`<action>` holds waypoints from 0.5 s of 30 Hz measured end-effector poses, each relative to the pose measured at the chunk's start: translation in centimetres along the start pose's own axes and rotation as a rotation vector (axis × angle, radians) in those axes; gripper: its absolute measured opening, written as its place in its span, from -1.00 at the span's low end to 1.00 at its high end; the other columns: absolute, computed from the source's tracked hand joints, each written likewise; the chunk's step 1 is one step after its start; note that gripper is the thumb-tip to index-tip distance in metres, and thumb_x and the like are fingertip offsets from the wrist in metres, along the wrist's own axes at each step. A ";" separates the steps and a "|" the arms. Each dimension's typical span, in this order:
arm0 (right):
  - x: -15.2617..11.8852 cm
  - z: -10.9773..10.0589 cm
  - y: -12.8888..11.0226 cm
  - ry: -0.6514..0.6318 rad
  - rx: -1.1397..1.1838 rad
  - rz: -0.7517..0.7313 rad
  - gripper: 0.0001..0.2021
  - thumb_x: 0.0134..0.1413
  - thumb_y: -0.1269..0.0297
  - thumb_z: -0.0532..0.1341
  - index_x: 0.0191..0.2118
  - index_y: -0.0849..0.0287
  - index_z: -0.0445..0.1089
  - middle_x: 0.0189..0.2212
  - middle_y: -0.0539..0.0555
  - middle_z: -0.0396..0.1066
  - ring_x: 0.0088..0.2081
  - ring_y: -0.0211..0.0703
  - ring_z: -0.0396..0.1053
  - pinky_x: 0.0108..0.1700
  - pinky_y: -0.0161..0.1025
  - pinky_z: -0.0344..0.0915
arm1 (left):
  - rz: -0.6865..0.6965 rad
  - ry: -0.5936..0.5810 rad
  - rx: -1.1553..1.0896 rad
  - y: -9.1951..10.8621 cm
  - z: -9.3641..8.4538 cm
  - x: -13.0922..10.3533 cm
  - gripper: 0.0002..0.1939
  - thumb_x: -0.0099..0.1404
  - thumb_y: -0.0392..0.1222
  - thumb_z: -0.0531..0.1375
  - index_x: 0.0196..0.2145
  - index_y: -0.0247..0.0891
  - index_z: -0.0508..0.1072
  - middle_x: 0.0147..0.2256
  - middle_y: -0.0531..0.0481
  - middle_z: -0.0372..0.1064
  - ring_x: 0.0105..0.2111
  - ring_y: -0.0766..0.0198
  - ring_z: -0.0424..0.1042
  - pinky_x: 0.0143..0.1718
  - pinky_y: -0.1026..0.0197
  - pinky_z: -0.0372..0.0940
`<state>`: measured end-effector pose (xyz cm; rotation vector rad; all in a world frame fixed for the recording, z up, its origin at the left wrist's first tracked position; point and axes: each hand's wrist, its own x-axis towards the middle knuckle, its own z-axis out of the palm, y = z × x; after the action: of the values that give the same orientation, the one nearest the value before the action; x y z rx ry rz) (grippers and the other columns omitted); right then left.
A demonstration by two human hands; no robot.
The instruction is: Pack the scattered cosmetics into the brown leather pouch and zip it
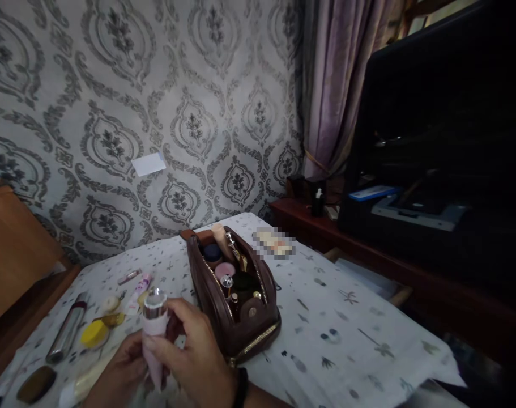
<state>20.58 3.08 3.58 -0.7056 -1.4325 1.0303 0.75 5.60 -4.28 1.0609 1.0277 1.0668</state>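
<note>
Pink tube [154,327], clear top [156,300] upward, gripped between both hands [200,345], brown bag [253,331] beside the right.

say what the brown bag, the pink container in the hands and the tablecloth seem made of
Brown bag: real or imitation leather with a soft sheen, judging by its smooth, pliant walls.
Pink container: probably plastic, from its smooth, low-gloss body; its top looks clear with bright glints, so plastic or glass.
Tablecloth: likely fabric, matte, with a soft, wavy edge; a thin coated sheet is possible.
</note>
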 end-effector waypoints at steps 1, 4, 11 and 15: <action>0.3 0.6 0.9 -0.017 -0.038 0.026 -0.76 -0.03 0.36 0.33 -0.17 0.15 0.44 -0.35 -0.03 0.38 -0.32 -0.22 0.30 -0.27 -0.32 0.20 | 0.016 0.080 -0.029 0.2 0.1 0.2 -0.46 -0.24 0.08 0.51 -0.30 -0.23 0.60 -0.47 -0.07 0.52 -0.57 0.22 0.40 -0.55 0.26 0.30; 1.0 1.8 3.8 -0.008 -0.173 0.048 -0.73 -0.11 0.47 0.34 -0.21 0.17 0.43 -0.32 -0.01 0.37 -0.26 -0.17 0.31 -0.22 -0.29 0.20 | 0.020 0.209 -0.069 0.8 0.7 0.8 -0.40 -0.31 0.02 0.54 -0.25 -0.23 0.60 -0.36 -0.09 0.55 -0.52 0.20 0.42 -0.50 0.24 0.34; 0.6 1.5 7.6 -0.027 -0.061 0.089 -0.87 0.09 0.35 0.19 -0.19 0.16 0.36 -0.29 0.01 0.39 -0.26 -0.18 0.33 -0.23 -0.30 0.22 | 0.045 0.322 -0.072 -0.4 1.7 1.8 -0.44 -0.26 0.02 0.52 -0.24 -0.19 0.60 -0.28 -0.07 0.59 -0.34 0.06 0.53 -0.41 0.22 0.39; -0.2 1.5 8.1 -0.024 -0.040 0.080 -0.85 0.10 0.32 0.16 -0.17 0.13 0.30 -0.32 0.00 0.39 -0.29 -0.16 0.35 -0.26 -0.30 0.22 | 0.038 0.276 -0.001 -1.1 0.4 2.5 -0.52 -0.23 0.10 0.50 -0.40 -0.28 0.61 -0.37 -0.12 0.58 -0.29 -0.03 0.54 -0.26 0.11 0.42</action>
<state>18.04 6.05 -3.62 -0.7866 -1.4588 1.0776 1.71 7.81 -5.56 0.9518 1.2296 1.2687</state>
